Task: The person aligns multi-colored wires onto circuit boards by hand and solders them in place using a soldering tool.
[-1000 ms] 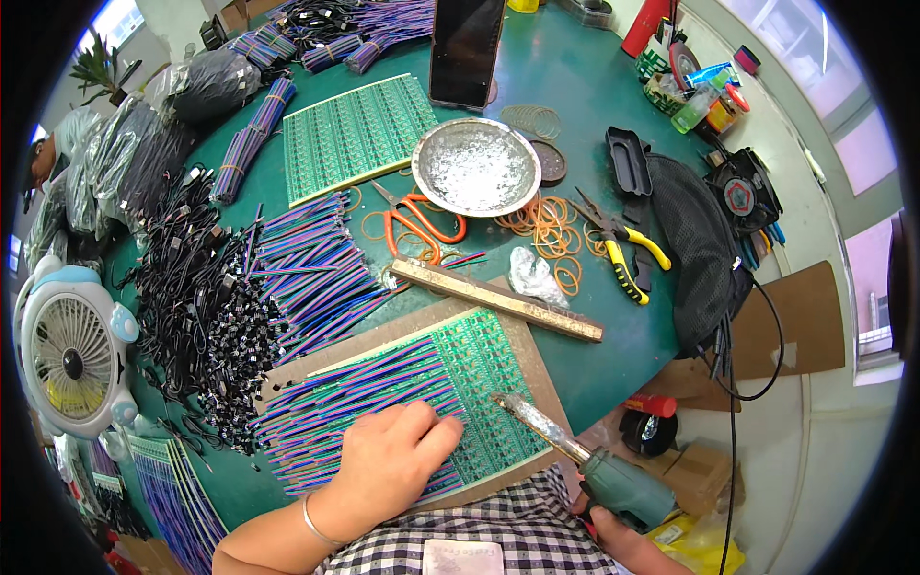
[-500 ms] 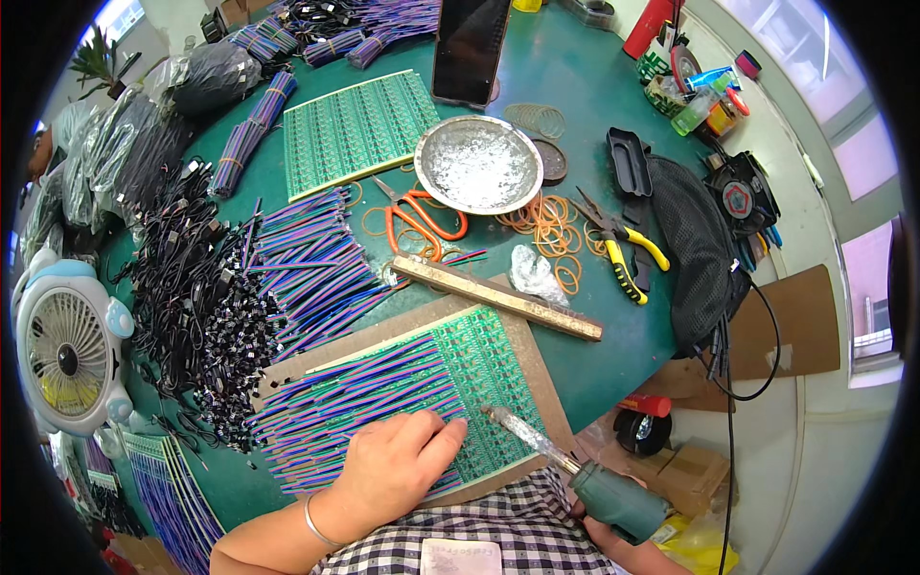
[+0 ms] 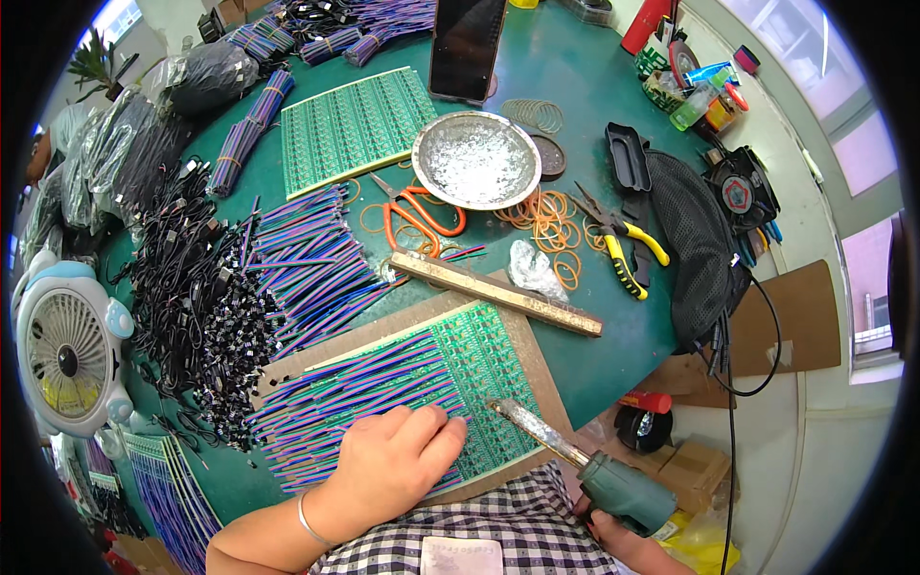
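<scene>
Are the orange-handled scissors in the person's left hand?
No, the scissors lie on the green table beside the metal dish, far from the left hand.

Daylight from windows (image 3: 843,105) at right falls on a green worktable (image 3: 585,105) w/ cardboard boxes (image 3: 690,470) on the pale floor (image 3: 824,450) beside it.

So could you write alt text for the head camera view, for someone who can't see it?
A left hand presses striped ribbon wires onto a green circuit board panel while the right hand points a green-handled soldering iron at it. The green worktable also holds orange-handled scissors and a round metal dish.
</scene>
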A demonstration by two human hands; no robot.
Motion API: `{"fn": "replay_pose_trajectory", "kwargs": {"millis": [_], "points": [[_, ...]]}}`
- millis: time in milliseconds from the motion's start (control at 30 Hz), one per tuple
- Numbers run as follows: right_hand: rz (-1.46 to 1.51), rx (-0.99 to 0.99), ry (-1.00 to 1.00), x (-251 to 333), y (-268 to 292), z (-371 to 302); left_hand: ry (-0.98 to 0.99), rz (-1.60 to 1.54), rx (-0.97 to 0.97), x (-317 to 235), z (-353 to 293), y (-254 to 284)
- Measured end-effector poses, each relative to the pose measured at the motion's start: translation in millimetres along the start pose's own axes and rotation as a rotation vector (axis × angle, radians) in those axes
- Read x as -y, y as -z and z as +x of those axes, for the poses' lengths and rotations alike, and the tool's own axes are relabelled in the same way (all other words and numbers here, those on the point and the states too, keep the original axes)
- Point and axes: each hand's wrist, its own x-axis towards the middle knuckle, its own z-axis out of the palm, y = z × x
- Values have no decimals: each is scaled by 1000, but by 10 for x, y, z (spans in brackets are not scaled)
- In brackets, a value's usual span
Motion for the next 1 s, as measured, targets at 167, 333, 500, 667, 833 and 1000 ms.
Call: {"fn": "replay_pose_trajectory", "kwargs": {"millis": [167,333,500,667,833,1000], "points": [[-272,-20,299,416,-137,83,-21,75,-33,32,-66,-133],[-202,-26,281,452,-172,71,-24,50,-43,41,-89,-159],[-131,-29,264,469,-182,80,-16,27,-65,52,-83,-174],[-158,-20,277,415,-159,97,-16,22,-73,59,-82,-177],[-215,9,291,451,-150,108,-14,19,-67,57,-77,-169],[-266,42,550,500,-135,190,-8,21,-59,51,-76,-165]]}}
